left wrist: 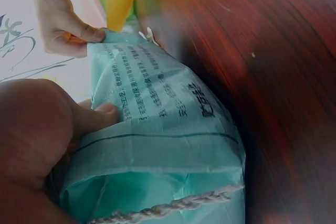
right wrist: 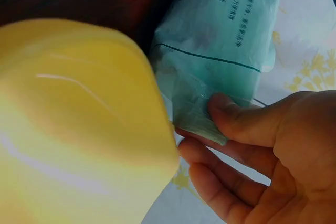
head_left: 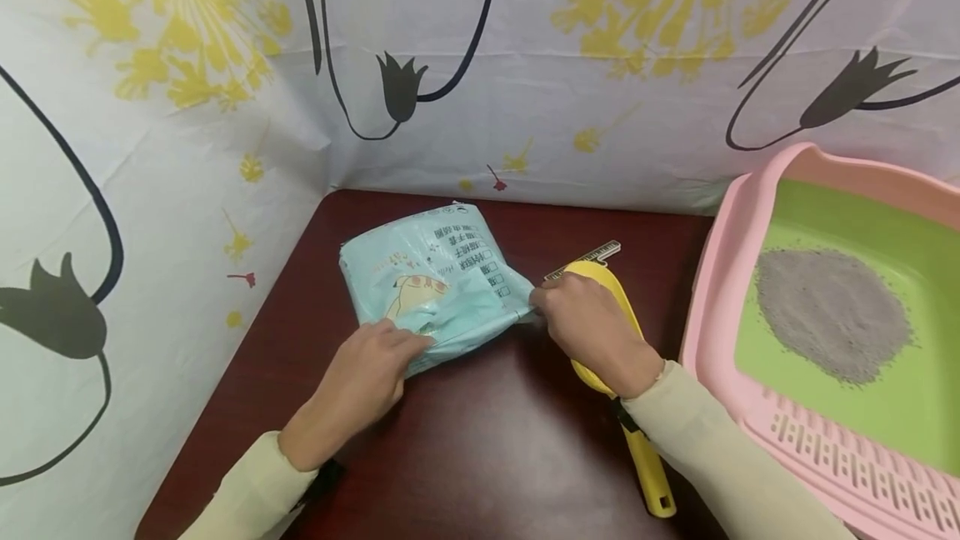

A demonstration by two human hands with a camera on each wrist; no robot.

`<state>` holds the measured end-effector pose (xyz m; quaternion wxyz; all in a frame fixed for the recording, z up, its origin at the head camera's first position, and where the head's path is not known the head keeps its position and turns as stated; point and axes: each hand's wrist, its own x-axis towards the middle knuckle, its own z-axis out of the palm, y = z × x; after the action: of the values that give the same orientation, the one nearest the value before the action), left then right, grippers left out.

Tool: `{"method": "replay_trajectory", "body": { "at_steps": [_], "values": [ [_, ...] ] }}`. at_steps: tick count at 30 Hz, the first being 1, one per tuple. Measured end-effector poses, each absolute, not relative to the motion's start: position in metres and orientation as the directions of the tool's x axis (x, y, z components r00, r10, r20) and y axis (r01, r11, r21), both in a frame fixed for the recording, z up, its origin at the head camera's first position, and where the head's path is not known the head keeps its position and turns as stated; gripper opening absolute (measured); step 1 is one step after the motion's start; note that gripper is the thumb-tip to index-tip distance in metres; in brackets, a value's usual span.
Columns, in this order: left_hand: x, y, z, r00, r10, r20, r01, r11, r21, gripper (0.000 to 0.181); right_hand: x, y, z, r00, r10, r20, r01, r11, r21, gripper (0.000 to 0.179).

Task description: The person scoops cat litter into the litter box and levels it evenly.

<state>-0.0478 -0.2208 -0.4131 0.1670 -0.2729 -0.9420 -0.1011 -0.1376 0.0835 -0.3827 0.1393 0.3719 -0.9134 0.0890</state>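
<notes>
A light-blue plastic bag with printed text and a cartoon figure lies on the dark table. My left hand pinches its near left edge; in the left wrist view the thumb presses on the bag beside an open end with a braided cord. With thumb and fingers, my right hand pinches the bag's right corner, which shows as a folded flap in the right wrist view. Under the right forearm lies a yellow scoop, partly hidden by the hand and sleeve.
A pink litter box with a green inside stands at the right, a heap of grey litter in it. Behind the scoop lies a small flat piece with a piano-key pattern. A patterned cloth borders the table behind and at left.
</notes>
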Motion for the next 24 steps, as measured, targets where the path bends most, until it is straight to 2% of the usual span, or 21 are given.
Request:
{"method": "replay_trajectory", "body": {
  "at_steps": [6,11,15,18,24],
  "values": [
    [-0.05,-0.215,-0.412,-0.812,0.46,0.36,0.533,0.835,0.135,0.017,-0.144,0.087,-0.372,-0.7,-0.676,0.23,-0.707,0.701,-0.091,0.028],
    [-0.049,-0.215,-0.411,-0.83,0.449,0.329,0.514,0.847,0.14,0.015,-0.15,0.088,-0.361,-0.686,-0.714,0.139,-0.727,0.676,-0.121,0.023],
    [-0.048,-0.216,-0.412,-0.839,0.444,0.315,0.504,0.852,0.141,0.013,-0.155,0.089,-0.347,-0.68,-0.729,0.079,-0.725,0.652,-0.222,0.02],
    [-0.049,-0.216,-0.412,-0.839,0.444,0.313,0.504,0.852,0.141,0.012,-0.162,0.094,-0.33,-0.701,-0.713,0.034,-0.688,0.662,-0.298,0.022],
    [-0.05,-0.215,-0.413,-0.841,0.445,0.308,0.503,0.853,0.14,0.01,-0.194,0.11,-0.3,-0.729,-0.684,0.029,-0.664,0.695,-0.276,0.021]
  ]
}}
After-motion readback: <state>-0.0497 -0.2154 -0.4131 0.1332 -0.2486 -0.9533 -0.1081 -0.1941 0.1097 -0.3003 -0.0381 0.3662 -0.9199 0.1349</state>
